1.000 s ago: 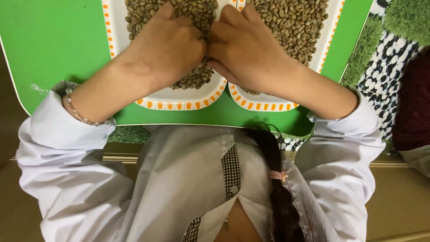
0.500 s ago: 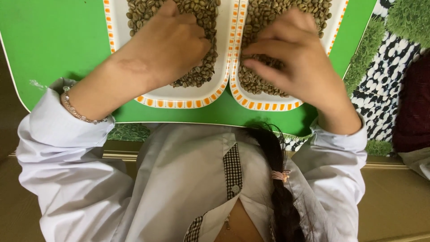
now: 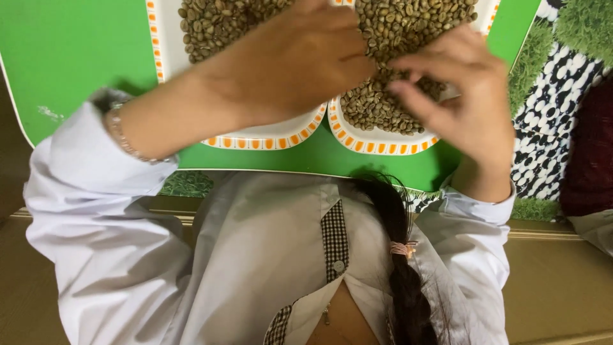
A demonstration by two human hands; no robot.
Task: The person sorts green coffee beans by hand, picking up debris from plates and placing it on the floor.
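Resting on pebbly olive beans [image 3: 383,102]: left hand [image 3: 294,61] curled, grip unclear; right hand [image 3: 460,83] fingers spread.

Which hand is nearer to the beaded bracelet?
Left. The bracelet sits on the left wrist itself, just behind the left hand, which rests over the left plate. The right hand is far across, over the right plate of beans.

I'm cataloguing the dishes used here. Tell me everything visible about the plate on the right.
The right plate is white, apparently plastic or melamine, with a rounded corner and a rim of orange blocks. It lies flat on the green tray, edge to edge with the left plate. Greenish-brown beans fill it. The right hand hovers over the pile, fingers spread; its top is cropped.
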